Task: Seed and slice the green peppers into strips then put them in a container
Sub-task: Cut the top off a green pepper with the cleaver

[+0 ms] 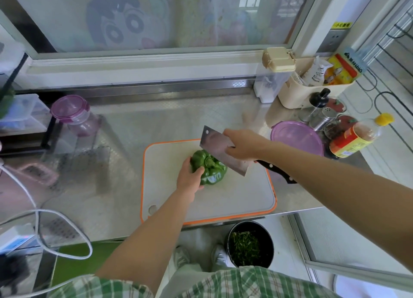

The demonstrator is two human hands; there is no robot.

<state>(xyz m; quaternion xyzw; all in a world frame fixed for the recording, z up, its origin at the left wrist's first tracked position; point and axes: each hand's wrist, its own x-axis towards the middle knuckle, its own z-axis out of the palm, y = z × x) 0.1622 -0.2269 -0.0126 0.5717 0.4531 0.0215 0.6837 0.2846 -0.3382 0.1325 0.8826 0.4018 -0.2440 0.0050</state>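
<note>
**Green pepper being steadied under the cleaver on the cutting board**

The green pepper (211, 167) is sitting whole on the white, orange-rimmed cutting board (223, 199), on the board's far half and a little left of its middle. The left hand (190, 178) is gripping the pepper from the side nearer the board's left edge, with the fingers curled over its top and flank. The right hand (243, 144) is holding the cleaver (214, 144) above the board's far right part, fingers curled over the flat of the blade near its spine, while the black handle is sticking out bare past the wrist toward the board's right edge. The blade is tilting, and its lower edge is lying across the pepper's right side; whether it is cutting in cannot be told.

A purple-lidded container (297, 139) is standing just beyond the board's far right corner, with an oil bottle (355, 136) further right of it. A clear jar (71, 110) with a purple lid is standing well off the board's far left corner. A black bin (250, 244) holding green scraps is sitting on the floor just in front of the board's near edge.
</note>
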